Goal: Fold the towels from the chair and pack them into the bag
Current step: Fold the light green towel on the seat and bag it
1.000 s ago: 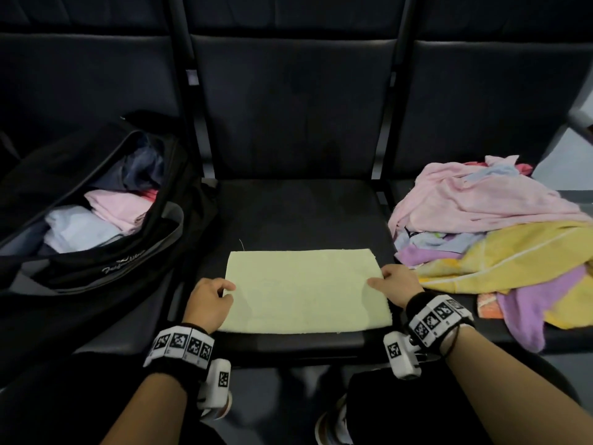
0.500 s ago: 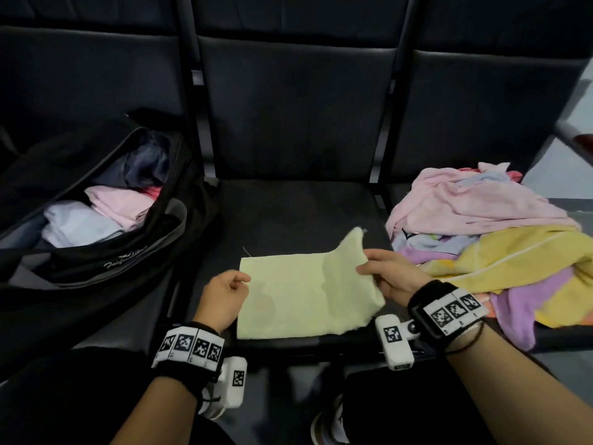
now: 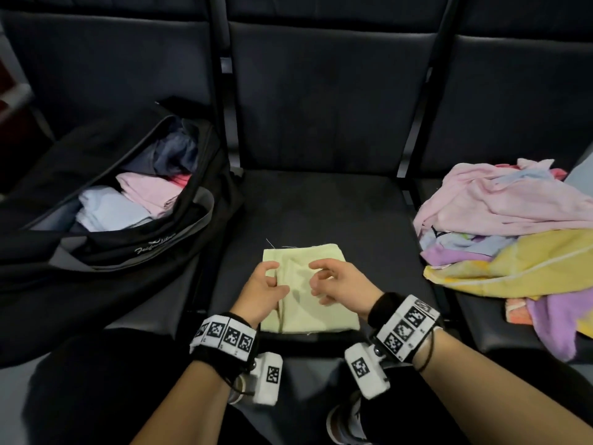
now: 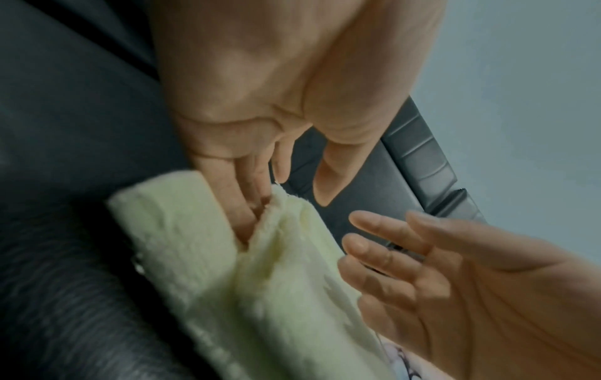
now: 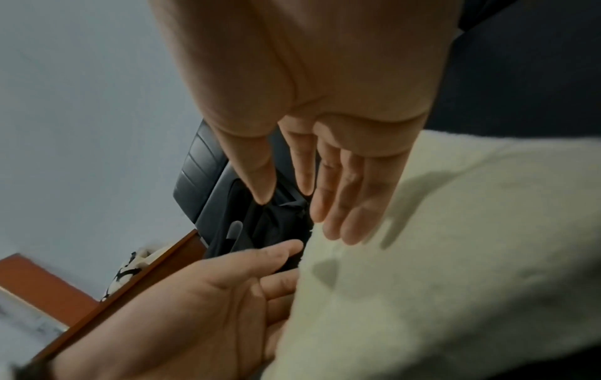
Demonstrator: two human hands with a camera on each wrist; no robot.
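**Hidden, cropped and blurred**

The left hand covers the 9 o'clock edge of the pale green towel; in the left wrist view its fingertips vanish between the layers. The towel pile is cut by the frame at 3 o'clock. The script on the black bag is too small to read. Both wrist views are motion-blurred.

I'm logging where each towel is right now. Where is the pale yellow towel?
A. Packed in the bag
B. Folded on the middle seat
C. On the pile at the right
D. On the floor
B: the pale yellow towel lies folded on the middle seat, under both hands.
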